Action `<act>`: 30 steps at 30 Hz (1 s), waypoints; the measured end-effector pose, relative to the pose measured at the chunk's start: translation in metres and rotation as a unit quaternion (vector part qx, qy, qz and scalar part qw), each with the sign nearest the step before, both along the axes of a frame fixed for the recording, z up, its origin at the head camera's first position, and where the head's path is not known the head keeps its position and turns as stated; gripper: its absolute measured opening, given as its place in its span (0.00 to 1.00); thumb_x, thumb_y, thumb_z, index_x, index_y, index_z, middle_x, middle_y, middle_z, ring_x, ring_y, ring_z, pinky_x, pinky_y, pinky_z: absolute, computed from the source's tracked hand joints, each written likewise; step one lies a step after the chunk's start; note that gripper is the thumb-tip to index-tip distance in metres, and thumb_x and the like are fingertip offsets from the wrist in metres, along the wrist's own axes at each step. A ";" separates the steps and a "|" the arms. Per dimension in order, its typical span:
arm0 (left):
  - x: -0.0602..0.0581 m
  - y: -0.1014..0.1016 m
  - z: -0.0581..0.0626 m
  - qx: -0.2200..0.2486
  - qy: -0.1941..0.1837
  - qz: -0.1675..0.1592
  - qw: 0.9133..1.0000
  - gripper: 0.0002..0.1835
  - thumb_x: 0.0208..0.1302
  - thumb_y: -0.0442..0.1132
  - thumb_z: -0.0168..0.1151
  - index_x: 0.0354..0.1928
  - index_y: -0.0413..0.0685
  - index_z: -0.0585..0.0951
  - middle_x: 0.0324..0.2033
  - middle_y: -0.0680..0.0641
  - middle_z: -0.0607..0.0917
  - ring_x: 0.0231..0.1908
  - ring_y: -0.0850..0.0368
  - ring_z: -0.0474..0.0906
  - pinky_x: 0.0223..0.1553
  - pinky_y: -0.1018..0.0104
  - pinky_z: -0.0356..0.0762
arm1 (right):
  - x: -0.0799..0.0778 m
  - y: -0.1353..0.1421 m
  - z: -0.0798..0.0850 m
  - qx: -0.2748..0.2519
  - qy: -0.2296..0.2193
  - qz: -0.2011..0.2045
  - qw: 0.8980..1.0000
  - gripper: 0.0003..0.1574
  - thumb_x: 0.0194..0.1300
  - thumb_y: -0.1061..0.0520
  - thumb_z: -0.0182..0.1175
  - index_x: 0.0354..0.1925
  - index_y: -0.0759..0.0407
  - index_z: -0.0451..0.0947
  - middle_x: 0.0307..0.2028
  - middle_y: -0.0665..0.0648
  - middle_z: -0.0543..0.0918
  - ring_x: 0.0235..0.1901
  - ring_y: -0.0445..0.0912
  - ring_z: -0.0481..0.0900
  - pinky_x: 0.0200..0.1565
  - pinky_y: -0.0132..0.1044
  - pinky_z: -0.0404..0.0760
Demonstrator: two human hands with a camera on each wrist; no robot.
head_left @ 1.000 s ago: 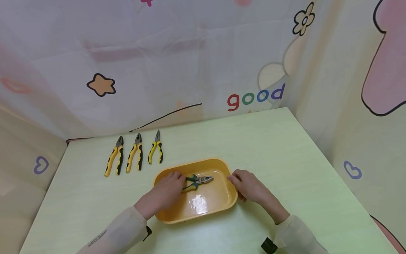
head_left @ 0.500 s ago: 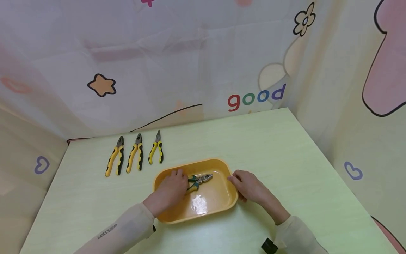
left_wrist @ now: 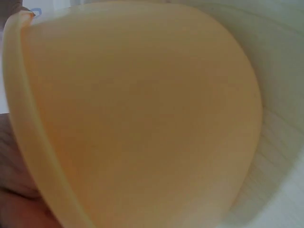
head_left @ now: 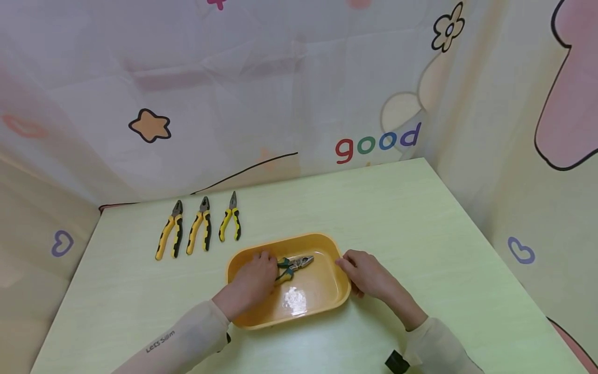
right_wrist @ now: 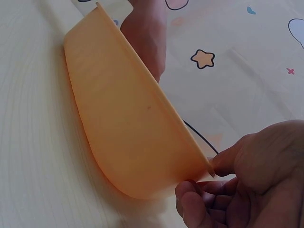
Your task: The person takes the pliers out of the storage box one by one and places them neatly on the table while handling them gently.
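Inside the yellow-orange tray lies a pair of combination pliers with green-and-yellow handles, its metal head pointing right. My left hand reaches over the tray's left side and grips the handles, whose ends are hidden under the fingers. In the left wrist view the tray wall hides most of that hand. At the tray's right end my right hand pinches the rim, thumb on top and curled fingers below, as the right wrist view shows of the hand.
Behind the tray to the left, three yellow-and-black pliers stand in a row on the pale green table: two wide-nosed ones and smaller needle-nose pliers. A printed curtain borders the table's back and sides.
My left hand has shifted slightly right over the handles, and the pliers have turned a little in the tray. My right hand and the tray have stayed in place.
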State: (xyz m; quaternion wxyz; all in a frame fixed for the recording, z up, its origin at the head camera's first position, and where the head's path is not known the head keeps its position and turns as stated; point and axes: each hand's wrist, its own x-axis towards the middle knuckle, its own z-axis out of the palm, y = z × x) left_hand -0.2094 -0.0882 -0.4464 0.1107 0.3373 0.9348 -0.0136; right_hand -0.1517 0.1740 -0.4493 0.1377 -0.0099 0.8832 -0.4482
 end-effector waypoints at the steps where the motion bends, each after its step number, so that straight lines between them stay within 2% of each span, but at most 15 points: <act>1: 0.000 0.000 0.000 0.003 -0.004 0.001 1.000 0.20 0.66 0.36 0.72 0.53 0.28 0.79 0.42 0.37 0.78 0.42 0.45 0.75 0.46 0.55 0.83 | 0.000 0.000 0.000 -0.001 0.000 0.000 1.000 0.16 0.81 0.56 0.51 0.35 0.64 0.73 0.16 0.54 0.73 0.13 0.43 0.70 0.20 0.33 0.69; 9: -0.005 -0.002 -0.004 0.034 -0.038 0.016 0.999 0.25 0.67 0.35 0.71 0.60 0.25 0.77 0.50 0.33 0.78 0.48 0.41 0.75 0.52 0.53 0.81 | 0.000 0.000 -0.001 0.000 0.001 -0.001 1.000 0.16 0.81 0.56 0.51 0.36 0.65 0.74 0.17 0.54 0.73 0.13 0.43 0.70 0.20 0.34 0.69; 14: -0.008 -0.003 -0.003 0.046 -0.065 0.030 0.996 0.27 0.64 0.36 0.73 0.60 0.27 0.77 0.54 0.33 0.77 0.51 0.39 0.75 0.54 0.51 0.79 | 0.000 0.000 -0.001 0.001 0.000 -0.003 1.000 0.16 0.81 0.56 0.51 0.36 0.64 0.74 0.17 0.54 0.73 0.13 0.43 0.70 0.20 0.34 0.69; 23: -0.012 -0.002 -0.001 0.046 -0.087 0.043 0.994 0.20 0.61 0.37 0.75 0.50 0.33 0.81 0.47 0.38 0.77 0.43 0.46 0.73 0.47 0.53 0.78 | 0.001 0.000 -0.002 -0.002 0.000 -0.003 1.000 0.16 0.81 0.56 0.51 0.36 0.65 0.74 0.17 0.54 0.73 0.13 0.43 0.70 0.19 0.34 0.70; 30: -0.010 0.000 0.003 0.048 -0.098 0.058 0.992 0.19 0.59 0.37 0.77 0.47 0.35 0.81 0.44 0.39 0.76 0.40 0.47 0.71 0.43 0.55 0.77 | 0.000 0.000 -0.002 -0.004 -0.001 -0.005 1.000 0.16 0.81 0.56 0.51 0.35 0.64 0.73 0.16 0.54 0.73 0.13 0.43 0.70 0.19 0.34 0.70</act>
